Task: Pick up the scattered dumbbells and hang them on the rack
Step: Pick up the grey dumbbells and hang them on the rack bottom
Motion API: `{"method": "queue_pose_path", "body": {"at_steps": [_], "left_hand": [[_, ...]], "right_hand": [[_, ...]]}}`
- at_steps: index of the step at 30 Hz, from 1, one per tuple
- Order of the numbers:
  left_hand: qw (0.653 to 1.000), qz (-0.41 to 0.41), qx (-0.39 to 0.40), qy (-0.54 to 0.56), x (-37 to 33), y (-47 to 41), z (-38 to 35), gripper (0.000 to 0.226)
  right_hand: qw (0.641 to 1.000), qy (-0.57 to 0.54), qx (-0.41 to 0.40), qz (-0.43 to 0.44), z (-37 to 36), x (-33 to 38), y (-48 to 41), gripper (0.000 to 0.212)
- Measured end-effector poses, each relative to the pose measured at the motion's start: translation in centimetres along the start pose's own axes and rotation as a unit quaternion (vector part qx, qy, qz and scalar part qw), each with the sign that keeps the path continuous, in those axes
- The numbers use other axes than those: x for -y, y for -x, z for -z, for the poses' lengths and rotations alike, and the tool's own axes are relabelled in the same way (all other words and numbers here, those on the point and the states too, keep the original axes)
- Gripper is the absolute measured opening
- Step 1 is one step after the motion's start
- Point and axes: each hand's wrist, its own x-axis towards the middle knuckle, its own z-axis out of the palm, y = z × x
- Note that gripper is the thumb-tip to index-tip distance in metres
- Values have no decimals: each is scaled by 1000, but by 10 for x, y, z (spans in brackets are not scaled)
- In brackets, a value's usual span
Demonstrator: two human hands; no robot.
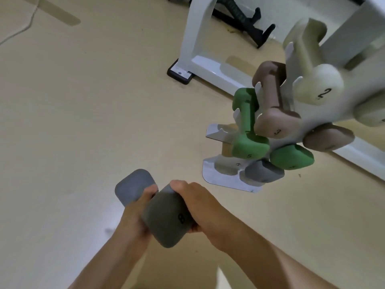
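I hold a grey dumbbell [164,222] marked 8 above the floor, left of the rack. My left hand [135,213] grips its handle between the two heads. My right hand [200,207] grips the near head from the right side. The white rack [220,176] stands at centre right. On it hang a cream dumbbell [318,84] marked 2, a brown dumbbell [273,113] marked 3, a green dumbbell [245,130] marked 5 and a grey dumbbell [262,172] at the bottom. A second green head [291,157], a second brown head [327,138] and a second cream head [370,113] show on the rack's right side.
A white machine frame [200,49] with a black foot [179,74] stands behind the rack. Black equipment [245,19] lies further back. A white cable [23,26] runs over the beige floor at top left.
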Motion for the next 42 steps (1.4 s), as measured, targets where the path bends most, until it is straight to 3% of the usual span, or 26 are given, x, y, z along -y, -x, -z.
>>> {"method": "queue_pose_path", "body": {"at_steps": [3, 5, 9, 11, 15, 19, 27, 30, 32, 34, 37, 39, 42], "left_hand": [[1000, -4, -16, 0, -19, -2, -14, 32], [997, -56, -7, -44, -39, -10, -26, 33], [982, -150, 33, -108, -80, -36, -68, 46], [975, -182, 69, -110, -96, -48, -91, 34], [967, -201, 105, -114, -104, -79, -130, 41], [961, -191, 135, -149, -103, -103, -153, 29], [924, -243, 185, -232, -85, -130, -157, 23], [919, -259, 175, -242, -83, -137, -165, 30], [918, -253, 181, -246, -80, -137, -171, 37], [918, -249, 182, -248, -79, -138, -178, 51], [914, -256, 184, -255, -78, -142, -186, 78], [900, -266, 184, -294, -80, -144, -190, 80], [877, -287, 160, -350, -85, -142, -192, 69]], "right_hand": [[995, -95, -40, 1, 5, -17, -2, 77], [974, -218, -60, 2, 8, -24, -5, 75], [899, -426, -63, 81, 24, -16, -10, 22], [872, -474, -52, 112, 33, -10, -16, 27], [860, -493, -56, 118, 52, -5, -31, 54], [843, -515, -85, 130, 59, -9, -48, 59], [811, -569, -89, 108, 59, -33, -77, 66], [811, -563, -94, 130, 64, -40, -82, 93], [805, -568, -103, 139, 67, -44, -86, 100], [796, -577, -102, 152, 72, -43, -88, 94], [795, -578, -102, 155, 80, -44, -92, 58], [797, -574, -100, 158, 85, -45, -93, 41], [799, -572, -103, 153, 86, -47, -95, 36]]}}
